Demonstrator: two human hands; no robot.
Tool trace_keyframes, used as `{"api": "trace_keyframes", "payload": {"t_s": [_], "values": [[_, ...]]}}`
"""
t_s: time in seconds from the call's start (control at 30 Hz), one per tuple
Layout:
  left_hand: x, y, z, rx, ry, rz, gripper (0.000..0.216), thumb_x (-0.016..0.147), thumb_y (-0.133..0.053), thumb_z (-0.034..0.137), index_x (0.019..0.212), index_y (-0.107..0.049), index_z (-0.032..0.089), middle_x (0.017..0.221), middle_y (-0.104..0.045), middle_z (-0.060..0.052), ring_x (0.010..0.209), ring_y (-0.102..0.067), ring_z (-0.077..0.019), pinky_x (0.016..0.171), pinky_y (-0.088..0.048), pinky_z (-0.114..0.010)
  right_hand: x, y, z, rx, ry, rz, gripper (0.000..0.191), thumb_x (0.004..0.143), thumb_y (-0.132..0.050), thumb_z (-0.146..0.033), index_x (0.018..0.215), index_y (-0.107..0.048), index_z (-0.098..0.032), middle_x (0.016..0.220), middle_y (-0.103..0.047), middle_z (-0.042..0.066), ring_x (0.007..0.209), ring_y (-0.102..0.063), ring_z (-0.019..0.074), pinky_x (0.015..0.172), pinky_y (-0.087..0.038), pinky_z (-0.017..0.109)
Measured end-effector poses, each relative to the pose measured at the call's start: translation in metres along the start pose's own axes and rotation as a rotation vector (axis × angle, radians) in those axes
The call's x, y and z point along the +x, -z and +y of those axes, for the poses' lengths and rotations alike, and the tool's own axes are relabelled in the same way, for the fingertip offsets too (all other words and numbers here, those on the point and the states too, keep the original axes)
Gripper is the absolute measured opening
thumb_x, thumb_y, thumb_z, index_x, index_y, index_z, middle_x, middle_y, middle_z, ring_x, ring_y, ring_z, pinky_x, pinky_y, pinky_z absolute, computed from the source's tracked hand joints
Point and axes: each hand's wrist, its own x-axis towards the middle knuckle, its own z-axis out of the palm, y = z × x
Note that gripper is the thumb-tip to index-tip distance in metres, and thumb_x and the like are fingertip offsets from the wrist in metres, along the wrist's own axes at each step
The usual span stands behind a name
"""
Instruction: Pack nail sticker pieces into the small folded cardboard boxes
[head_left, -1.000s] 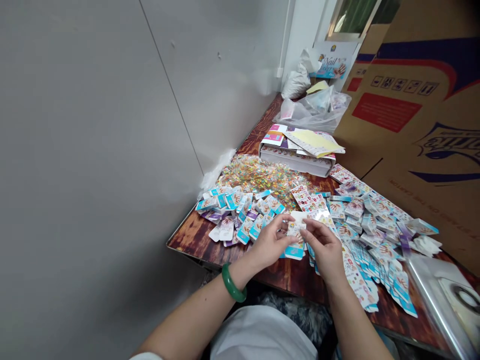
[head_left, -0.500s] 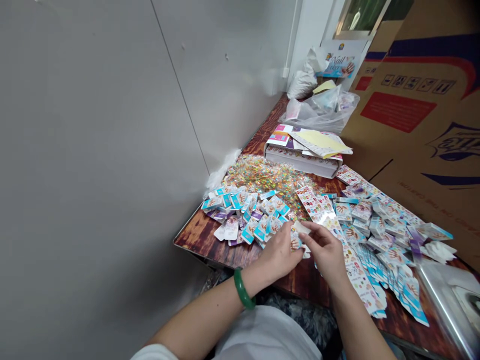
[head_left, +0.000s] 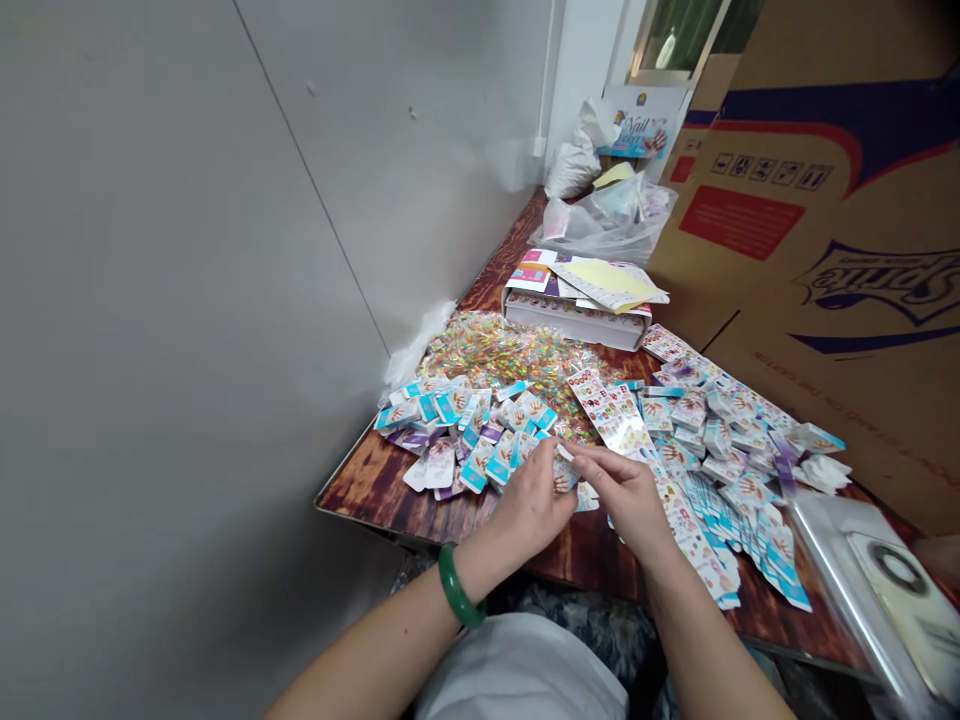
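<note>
Over a brown wood-grain table [head_left: 360,490] beside a grey wall [head_left: 187,300], a white printed-card packet [head_left: 564,480] is pinched by left hand [head_left: 531,502] and right hand [head_left: 630,498].

1. Reads "Sprite" upside down on the large carton [head_left: 810,300].
2. Reads "ON THE CARTON" low on the carton.
3. Shows five handling signs [head_left: 764,168] higher up the carton, over a red panel [head_left: 742,222] of illegible print.
4. Reads "Nail" on the card [head_left: 637,126] behind and left of the carton, then blurs.
</note>
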Motion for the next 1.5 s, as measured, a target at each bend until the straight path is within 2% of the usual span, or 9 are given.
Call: {"api": "trace_keyframes", "payload": {"t_s": [0.47, 0.67, 0.83, 1.0, 1.2, 1.27, 1.37, 1.43, 1.5], "values": [[-0.003, 0.0, 0.0, 0.049, -0.064, 0.006, 0.05, 0.075, -0.05, 0.014, 0.122, -0.033, 0.016, 0.116, -0.053, -0.012, 0.111, -0.052, -0.0251, 0.093, -0.044, -0.043, 0.002, -0.005, -0.006, -0.028, -0.001, 0.091, 0.018, 0.073, -0.065, -0.037, 0.076, -0.068, -0.019, 0.07, -0.068, 0.002, 0.067, -0.061, 0.0173, 0.064, -0.049, 0.029], [0.002, 0.011, 0.004, -0.026, -0.01, 0.005, 0.044, 0.074, -0.052, 0.016, 0.116, -0.037, 0.017, 0.108, -0.056, -0.01, 0.102, -0.056, -0.0231, 0.088, -0.047, -0.039, -0.006, -0.008, -0.006, -0.052, 0.074, 0.023, 0.021, 0.08, -0.057, -0.036, 0.089, -0.071, -0.022, 0.09, -0.071, 0.005, 0.088, -0.063, 0.0218, 0.079, -0.049, 0.035], [0.004, 0.015, 0.0, 0.044, -0.102, 0.051, 0.051, 0.075, -0.05, 0.015, 0.122, -0.032, 0.018, 0.117, -0.052, -0.011, 0.11, -0.051, -0.0238, 0.093, -0.043, -0.041, -0.004, -0.008, -0.009, 0.037, 0.046, 0.049, 0.021, 0.079, -0.06, -0.034, 0.094, -0.07, -0.023, 0.093, -0.071, 0.004, 0.082, -0.064, 0.0203, 0.074, -0.051, 0.034], [0.002, 0.015, 0.003, 0.028, -0.119, 0.044, 0.047, 0.077, -0.05, 0.015, 0.121, -0.033, 0.017, 0.116, -0.053, -0.011, 0.11, -0.051, -0.0229, 0.094, -0.043, -0.039, -0.006, -0.004, -0.009, -0.132, 0.272, 0.009, 0.019, 0.081, -0.058, -0.027, 0.095, -0.071, -0.026, 0.095, -0.07, 0.005, 0.09, -0.063, 0.0214, 0.082, -0.047, 0.036], [0.011, 0.038, -0.012, 0.184, -0.061, 0.055, 0.048, 0.076, -0.051, 0.016, 0.121, -0.035, 0.014, 0.116, -0.053, -0.014, 0.109, -0.051, -0.025, 0.093, -0.042, -0.041, -0.011, -0.005, 0.0, -0.358, 0.33, -0.181, 0.048, 0.079, -0.061, -0.03, 0.127, -0.053, -0.03, 0.116, -0.062, 0.007, 0.104, -0.056, 0.0239, 0.086, -0.045, 0.039], [0.018, 0.056, -0.021, 0.383, 0.02, 0.106, 0.047, 0.076, -0.052, 0.016, 0.121, -0.038, 0.012, 0.112, -0.055, -0.014, 0.108, -0.05, -0.0287, 0.092, -0.04, -0.046, -0.009, 0.002, 0.005, -0.359, 0.282, -0.136, 0.049, 0.077, -0.063, -0.033, 0.125, -0.053, -0.029, 0.123, -0.057, 0.007, 0.11, -0.053, 0.0249, 0.085, -0.046, 0.038], [0.024, 0.075, -0.025, 0.642, 0.122, 0.235, 0.058, 0.075, -0.059, 0.021, 0.127, -0.035, 0.012, 0.117, -0.051, -0.017, 0.114, -0.042, -0.0362, 0.094, -0.033, -0.054, -0.005, 0.024, 0.007, -0.278, 0.172, 0.086, 0.034, 0.08, -0.06, -0.035, 0.112, -0.062, -0.025, 0.115, -0.061, 0.008, 0.098, -0.058, 0.0221, 0.077, -0.049, 0.034], [0.023, 0.07, -0.021, 0.686, 0.089, 0.259, 0.06, 0.076, -0.06, 0.024, 0.128, -0.034, 0.013, 0.119, -0.048, -0.017, 0.116, -0.039, -0.0362, 0.095, -0.032, -0.054, -0.002, 0.04, 0.005, -0.214, 0.1, 0.237, 0.027, 0.08, -0.059, -0.037, 0.101, -0.066, -0.022, 0.103, -0.065, 0.008, 0.089, -0.061, 0.0205, 0.072, -0.05, 0.033], [0.017, 0.047, -0.013, 0.625, 0.005, 0.141, 0.048, 0.08, -0.056, 0.024, 0.123, -0.039, 0.013, 0.113, -0.051, -0.015, 0.111, -0.044, -0.0314, 0.093, -0.036, -0.048, 0.0, 0.051, 0.001, -0.167, 0.053, 0.335, 0.025, 0.078, -0.06, -0.039, 0.093, -0.068, -0.02, 0.094, -0.067, 0.007, 0.082, -0.061, 0.0198, 0.068, -0.05, 0.032]]}}
